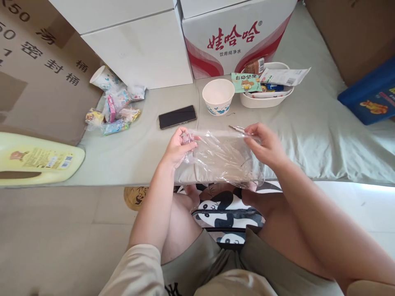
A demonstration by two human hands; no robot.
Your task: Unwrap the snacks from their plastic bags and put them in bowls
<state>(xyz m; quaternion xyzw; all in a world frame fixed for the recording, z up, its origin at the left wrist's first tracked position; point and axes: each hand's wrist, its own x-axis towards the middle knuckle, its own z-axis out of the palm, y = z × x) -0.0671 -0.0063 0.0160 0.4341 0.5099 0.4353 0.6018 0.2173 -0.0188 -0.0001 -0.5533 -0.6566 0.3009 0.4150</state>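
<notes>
A transparent plastic bag [217,158] hangs crumpled over the front edge of the cloth-covered surface. My left hand [180,148] pinches its bunched end between thumb and fingers. On the other side, my right hand [266,144] is closed on a slim, pointed metal tool [237,129], its tip directed left; its exact kind is too small to make out. The bag spans the space between both hands, and whether the right fingers also grip its edge I cannot tell. Just beyond them stand a white paper bowl [218,98] with a blue pattern and a dark phone [177,117] lying flat.
An oval white tub [265,101] holds several snack packets at back right. Wrapped snacks [114,111] and a tipped paper cup [103,78] lie at left. A yellow jug [40,159], cardboard boxes [40,70] and a blue container [370,96] flank the surface.
</notes>
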